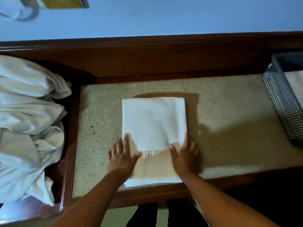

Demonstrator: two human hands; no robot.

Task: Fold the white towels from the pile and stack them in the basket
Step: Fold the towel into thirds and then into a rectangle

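Towel [154,125] — left hand [122,158], right hand [185,157] flat on sides.

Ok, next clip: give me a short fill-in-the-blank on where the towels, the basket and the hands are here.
1. The gold lettering on the folded towel ends in the word ___.
2. The unfolded pile lies on the person's ___ side.
3. The mesh basket stands at the view's ___ edge.
4. The left hand and the right hand both press on the folded ___, not on the pile or the basket.

Missing words: POLO; left; right; towel.
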